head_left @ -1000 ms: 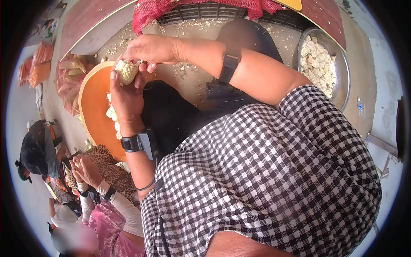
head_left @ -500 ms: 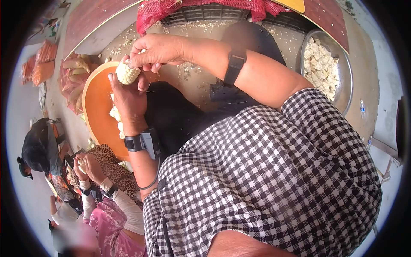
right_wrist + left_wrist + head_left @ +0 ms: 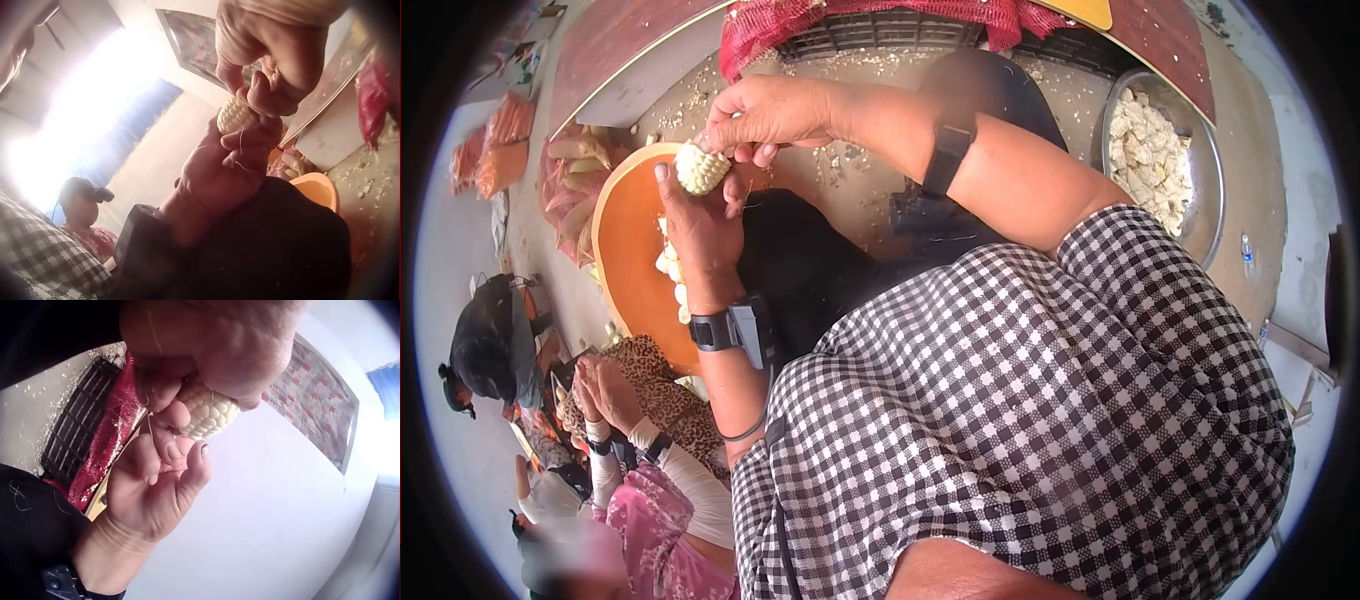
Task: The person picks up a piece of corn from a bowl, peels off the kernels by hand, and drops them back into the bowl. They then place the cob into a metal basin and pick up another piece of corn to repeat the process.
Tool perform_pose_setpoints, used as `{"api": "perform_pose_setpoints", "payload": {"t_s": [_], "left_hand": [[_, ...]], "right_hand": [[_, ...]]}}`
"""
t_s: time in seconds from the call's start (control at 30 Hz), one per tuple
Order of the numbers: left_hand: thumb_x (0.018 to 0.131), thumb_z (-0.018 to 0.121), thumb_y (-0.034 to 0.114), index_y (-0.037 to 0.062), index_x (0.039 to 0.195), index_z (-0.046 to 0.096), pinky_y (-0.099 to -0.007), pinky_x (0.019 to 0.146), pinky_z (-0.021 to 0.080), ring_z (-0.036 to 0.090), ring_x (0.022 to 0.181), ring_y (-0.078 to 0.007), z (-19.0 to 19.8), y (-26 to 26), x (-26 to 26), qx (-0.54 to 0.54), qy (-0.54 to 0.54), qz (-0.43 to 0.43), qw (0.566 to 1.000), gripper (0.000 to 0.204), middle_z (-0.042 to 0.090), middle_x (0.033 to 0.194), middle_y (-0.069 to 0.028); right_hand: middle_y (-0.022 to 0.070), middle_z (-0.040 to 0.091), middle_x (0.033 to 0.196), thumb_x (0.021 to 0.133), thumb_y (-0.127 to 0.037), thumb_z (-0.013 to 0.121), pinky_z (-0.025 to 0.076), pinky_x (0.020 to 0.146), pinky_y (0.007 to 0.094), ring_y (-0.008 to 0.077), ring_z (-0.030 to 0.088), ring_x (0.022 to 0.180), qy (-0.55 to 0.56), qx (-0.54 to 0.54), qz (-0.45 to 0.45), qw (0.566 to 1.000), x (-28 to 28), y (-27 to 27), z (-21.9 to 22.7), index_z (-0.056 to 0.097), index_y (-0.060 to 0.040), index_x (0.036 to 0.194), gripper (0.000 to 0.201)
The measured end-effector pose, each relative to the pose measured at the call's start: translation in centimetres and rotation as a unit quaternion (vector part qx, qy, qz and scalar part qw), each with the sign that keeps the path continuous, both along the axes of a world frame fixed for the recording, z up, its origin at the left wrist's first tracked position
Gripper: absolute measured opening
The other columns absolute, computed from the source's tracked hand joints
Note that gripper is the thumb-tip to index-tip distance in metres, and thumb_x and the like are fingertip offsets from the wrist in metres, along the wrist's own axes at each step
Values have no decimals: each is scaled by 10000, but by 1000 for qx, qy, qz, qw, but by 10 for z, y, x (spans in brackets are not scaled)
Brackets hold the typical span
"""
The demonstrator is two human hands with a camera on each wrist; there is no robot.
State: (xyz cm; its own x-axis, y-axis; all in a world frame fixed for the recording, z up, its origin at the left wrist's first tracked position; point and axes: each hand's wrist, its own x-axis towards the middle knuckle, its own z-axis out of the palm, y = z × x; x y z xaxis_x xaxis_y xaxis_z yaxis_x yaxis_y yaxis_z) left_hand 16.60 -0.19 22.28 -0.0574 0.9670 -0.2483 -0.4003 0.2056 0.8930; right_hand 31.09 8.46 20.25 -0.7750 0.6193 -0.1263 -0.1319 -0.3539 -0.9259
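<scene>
A pale ear of corn (image 3: 703,170), with bare plump kernels, is gripped in my left hand (image 3: 705,230). The fingers of my right hand (image 3: 765,112) are curled, with thumb and forefinger pinching at the ear's upper end. In the left wrist view, my left hand (image 3: 215,344) covers part of the corn (image 3: 209,415), while my right hand (image 3: 153,497) reaches its lower edge. A thin strand of silk hangs beside the fingers. Seen from the right wrist, the right fingertips overlap the top of the ear (image 3: 235,117).
An orange tub (image 3: 625,230) with pale pieces stands below my left arm. On the right is a metal basin (image 3: 1215,190) of cream-coloured pieces. Mesh sacks (image 3: 575,190), a dark crate (image 3: 880,30) and scattered bits lie around. Another person (image 3: 665,510) sits at lower left.
The ear has turned slightly in my left hand and shows more end-on. My right fingers have shifted a little over its upper end. The view has moved slightly since the first frame.
</scene>
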Motion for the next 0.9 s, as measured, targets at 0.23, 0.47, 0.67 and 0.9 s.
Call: {"api": "perform_pose_setpoints", "payload": {"t_s": [0.23,0.47,0.67,0.9], "left_hand": [[958,366,406,27,1063,503,-231,550,361,477,665,-140,-1,4,0,-31,-26,21,999,417,561,869,-65],[953,382,400,23,1104,523,-252,606,392,483,678,-147,-7,4,-1,-38,-8,15,999,430,570,888,-62],[959,367,400,24,1099,516,-245,590,383,481,671,-142,-7,2,1,-24,-13,14,1000,428,569,871,-60],[968,337,425,27,1083,497,-228,509,341,464,624,-130,-2,5,-1,-5,-19,-1,1000,444,561,857,-62]], "right_hand": [[58,534,750,872,-247,631,402,493,189,89,481,615,-17,6,-17,1000,-2,0,0,577,10,975,281],[75,591,781,838,-166,614,478,540,243,117,552,648,-93,116,-46,988,-2,-2,2,583,8,958,214],[82,609,770,823,-159,621,497,551,258,129,571,641,-90,147,-72,982,0,-8,1,578,4,960,217],[56,602,770,788,-187,655,481,552,244,108,555,613,-55,156,-105,981,-3,-4,7,589,-21,974,258]]}}
